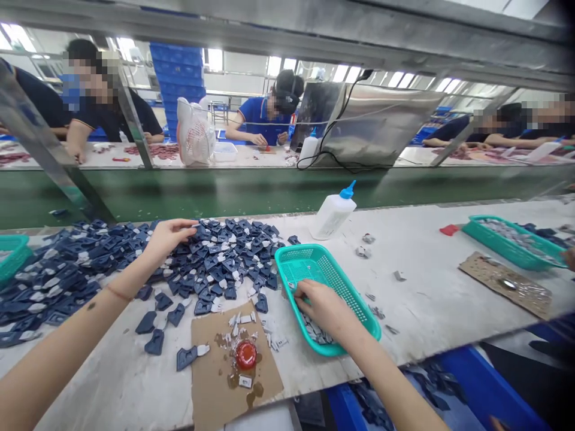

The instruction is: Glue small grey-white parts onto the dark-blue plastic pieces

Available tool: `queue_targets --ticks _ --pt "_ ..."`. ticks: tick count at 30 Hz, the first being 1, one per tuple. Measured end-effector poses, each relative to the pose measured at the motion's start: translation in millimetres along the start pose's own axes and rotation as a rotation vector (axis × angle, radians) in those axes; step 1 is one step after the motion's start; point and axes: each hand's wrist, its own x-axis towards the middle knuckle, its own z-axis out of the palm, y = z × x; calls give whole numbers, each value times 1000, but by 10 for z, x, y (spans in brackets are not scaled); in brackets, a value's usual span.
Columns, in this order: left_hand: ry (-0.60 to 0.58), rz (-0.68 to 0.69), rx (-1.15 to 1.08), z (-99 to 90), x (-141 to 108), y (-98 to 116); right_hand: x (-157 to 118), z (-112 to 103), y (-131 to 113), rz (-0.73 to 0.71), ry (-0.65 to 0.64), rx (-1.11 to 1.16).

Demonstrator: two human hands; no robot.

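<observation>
Both grips unclear: left hand (168, 237) at navy pieces (216, 263), right hand (326, 306) in basket (331, 269), long axis toward far left.

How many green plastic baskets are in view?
3. One green plastic basket sits near the middle, with the right hand in it; a second basket is cut off at the left edge; a third basket stands toward the right edge. Others may be hidden.
</observation>
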Motion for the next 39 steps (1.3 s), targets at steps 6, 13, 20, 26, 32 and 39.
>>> queue_targets --ticks 6,13,20,26,32,39 --pt "37 -31 253 174 1023 -43 4 -3 92 -25 22 63" --pt "8 -106 510 208 1381 -167 -6 19 215 58 90 141" --pt "52 77 576 1 1268 -78 -33 15 231 97 88 212" --pt "174 338 495 -116 531 191 -43 47 228 89 92 204" --pt "117 536 372 -90 -695 162 -33 43 174 34 73 147" --pt "76 543 352 -251 -1721 -454 -23 8 145 43 31 141"
